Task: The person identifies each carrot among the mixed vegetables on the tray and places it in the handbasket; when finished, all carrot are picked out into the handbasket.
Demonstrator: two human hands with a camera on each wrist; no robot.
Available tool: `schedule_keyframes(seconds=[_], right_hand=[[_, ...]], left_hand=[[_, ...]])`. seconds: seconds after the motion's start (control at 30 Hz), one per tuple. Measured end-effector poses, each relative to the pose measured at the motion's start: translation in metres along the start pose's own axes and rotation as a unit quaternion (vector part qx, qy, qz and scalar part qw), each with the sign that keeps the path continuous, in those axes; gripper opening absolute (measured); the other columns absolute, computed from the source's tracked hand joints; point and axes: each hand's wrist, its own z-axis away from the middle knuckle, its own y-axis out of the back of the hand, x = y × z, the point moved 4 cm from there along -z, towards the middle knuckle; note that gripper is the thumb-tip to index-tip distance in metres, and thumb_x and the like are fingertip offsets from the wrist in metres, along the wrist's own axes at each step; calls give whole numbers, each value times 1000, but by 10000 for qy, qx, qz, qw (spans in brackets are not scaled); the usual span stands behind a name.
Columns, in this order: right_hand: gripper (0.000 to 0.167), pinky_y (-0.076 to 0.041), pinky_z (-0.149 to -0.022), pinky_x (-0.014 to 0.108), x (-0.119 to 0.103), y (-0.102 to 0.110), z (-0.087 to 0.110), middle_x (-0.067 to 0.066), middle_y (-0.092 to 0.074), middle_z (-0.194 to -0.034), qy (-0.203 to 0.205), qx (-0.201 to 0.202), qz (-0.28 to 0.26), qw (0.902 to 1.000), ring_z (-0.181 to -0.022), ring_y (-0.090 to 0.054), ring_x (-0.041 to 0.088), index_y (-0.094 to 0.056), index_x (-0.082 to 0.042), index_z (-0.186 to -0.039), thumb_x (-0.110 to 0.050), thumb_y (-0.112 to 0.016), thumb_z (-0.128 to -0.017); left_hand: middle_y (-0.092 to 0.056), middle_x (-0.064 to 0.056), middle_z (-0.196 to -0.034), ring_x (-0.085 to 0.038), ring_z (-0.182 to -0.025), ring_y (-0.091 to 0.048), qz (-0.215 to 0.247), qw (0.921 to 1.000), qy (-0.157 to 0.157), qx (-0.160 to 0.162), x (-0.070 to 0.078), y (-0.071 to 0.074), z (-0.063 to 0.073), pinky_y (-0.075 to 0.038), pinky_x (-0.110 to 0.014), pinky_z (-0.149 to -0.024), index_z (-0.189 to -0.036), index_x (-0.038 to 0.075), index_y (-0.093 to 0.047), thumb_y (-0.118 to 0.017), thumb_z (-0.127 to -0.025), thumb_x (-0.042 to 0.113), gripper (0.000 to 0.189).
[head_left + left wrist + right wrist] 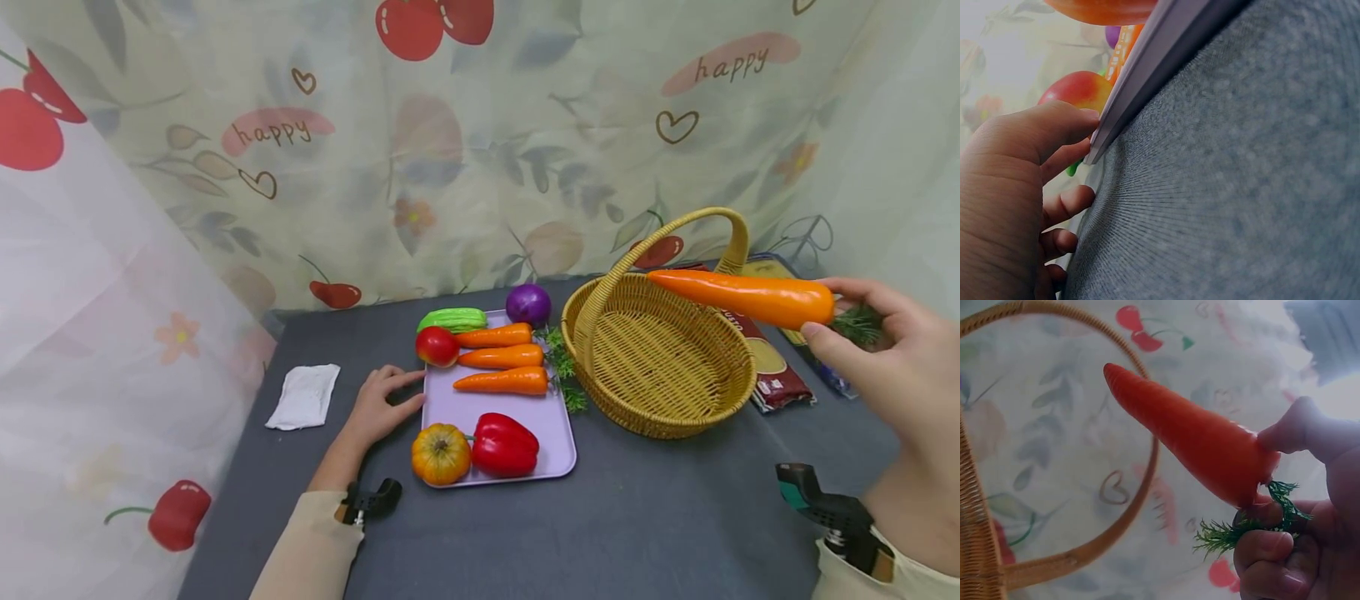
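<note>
My right hand [892,354] pinches an orange carrot [750,297] by its thick, leafy end, its tip pointing left over the rim of the wicker basket [660,421]. In the right wrist view the carrot [1191,437] is held between thumb and fingers, with green leaves below. My left hand [378,406] touches the left edge of a lilac tray [450,404], thumb and forefinger at its rim. On the tray lie three carrots [501,357], a red apple-like fruit [437,346], a green cucumber-like vegetable [452,319], a small pumpkin [441,454] and a red bell pepper [505,445].
A purple onion-like vegetable [528,305] sits at the tray's back right corner. The basket's arched handle [600,308] rises over it. Behind the basket lie dark red packets [780,375]. A folded white cloth [303,397] is at the left. Printed curtains hang behind and beside the table.
</note>
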Motion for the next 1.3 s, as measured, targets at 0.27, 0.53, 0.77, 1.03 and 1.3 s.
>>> schedule_keyframes(seconds=[0.27,0.53,0.77,1.03,1.3], right_hand=[[61,-42,-59,24,43,-30,-29,33,-53,-123,-810,-1266,1063,9829,-87,-49,33,-46,6,-144,-37,-59,-103],[73,-47,-69,45,59,-78,-38,35,-48,-135,-978,-2389,1246,9580,-99,-52,43,-42,5,-148,-53,-52,-103],[74,-44,-72,45,53,-125,-29,29,-56,-123,-1120,-2809,1326,9439,-89,-55,35,-45,5,-145,-52,-56,-100],[62,-35,-57,36,49,-151,-18,11,-53,-81,-1236,-2708,1316,9455,-63,-46,23,-49,7,-135,-41,-61,-98],[59,-41,-63,36,48,-154,-14,17,-64,-99,-932,-3266,1504,9285,-77,-53,26,-59,7,-124,-44,-66,-96]], left_hand=[[-59,-8,-108,-26,-103,-48,-32,10000,-38,6,0,0,0,-40,-45,-87,-132,16,-72,-80,-90,31,46],[-59,-9,-109,-27,-103,-48,-21,10000,32,4,0,0,1,-40,-46,-88,-132,16,-72,-80,-90,31,45],[-60,-9,-109,-27,-104,-49,-107,9999,-25,32,-1,-1,-1,-41,-46,-88,-132,16,-72,-80,-89,31,46],[-60,-9,-110,-27,-103,-48,-99,9999,12,-10,-2,-1,-1,-42,-45,-88,-132,16,-72,-78,-90,33,46],[-61,-9,-108,-27,-102,-49,-84,9999,-28,62,-1,0,-2,-41,-45,-87,-131,16,-73,-79,-90,29,43]])
